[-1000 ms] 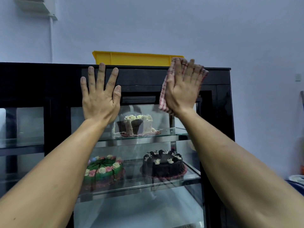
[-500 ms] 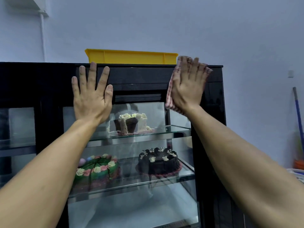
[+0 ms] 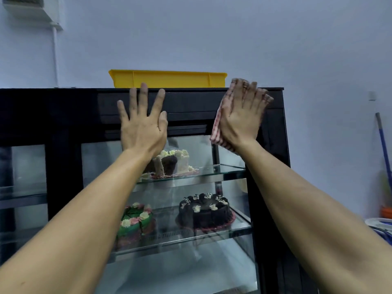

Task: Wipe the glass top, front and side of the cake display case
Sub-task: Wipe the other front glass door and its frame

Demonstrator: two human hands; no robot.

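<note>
Black-framed and glass-fronted, the cake display case (image 3: 273, 145) fills the lower middle of the view, standing against a pale wall (image 3: 275, 39) with its top edge at the height of the raised hands. The right hand (image 3: 239, 122) lies flat against the upper right corner of the front, fingers straight and close together, pressing a red-and-white checked cloth (image 3: 217, 132) onto the dark top band and the upper edge of the glass; the cloth shows along the thumb side and below the palm. The left hand (image 3: 142, 128) is spread flat on the same dark band further left, fingers splayed and holding nothing. Behind the glass, a cut chocolate cake with pale cream (image 3: 169, 162) sits on the upper glass shelf (image 3: 229, 169). On the lower shelf (image 3: 241, 225) a green cake with pink and white rosettes (image 3: 135, 221) stands beside a dark chocolate cake with white dots (image 3: 204, 211). A yellow plastic tray (image 3: 169, 78) rests on top of the case. At the far right a blue-handled pole (image 3: 382, 141) leans against the wall.
</note>
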